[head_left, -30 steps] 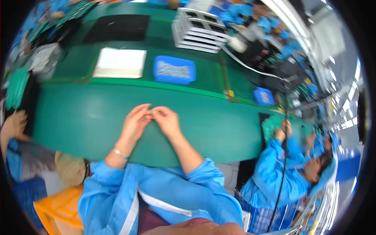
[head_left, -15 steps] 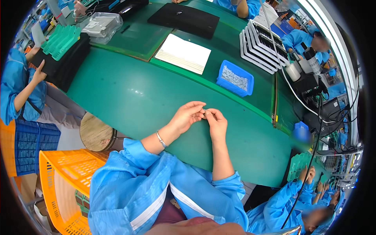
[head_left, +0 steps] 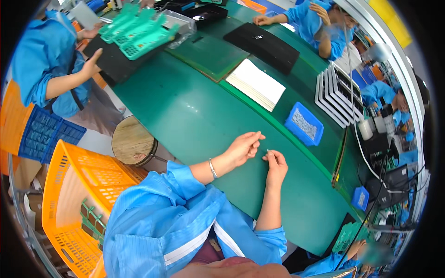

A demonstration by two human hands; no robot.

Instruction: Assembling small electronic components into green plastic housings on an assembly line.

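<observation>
Above the green worktop (head_left: 185, 111), my left hand (head_left: 244, 149) is closed, thumb and forefinger pinched together and the other fingers curled. Whatever lies between those fingertips, if anything, is too small to make out. A short gap to the right, my right hand (head_left: 276, 167) is also closed in a pinch. A tiny greyish bit shows at its fingertips, too small to name. Beyond my hands stands a blue bin (head_left: 303, 124) filled with many small pale pieces. A white stack of sheets (head_left: 256, 84) lies to the left of the bin.
A black panel (head_left: 262, 45) lies farther back. White trays (head_left: 338, 95) stand stacked at the right. At the left a co-worker (head_left: 51, 69) holds a black board bearing green plastic holders (head_left: 136, 32). An orange crate (head_left: 88, 185) and a round stool (head_left: 133, 141) are beside me.
My hands have separated from fingertip contact, with a gap now between them. The view has turned, so the table appears shifted. The co-worker's board with green holders has moved farther over the table.
</observation>
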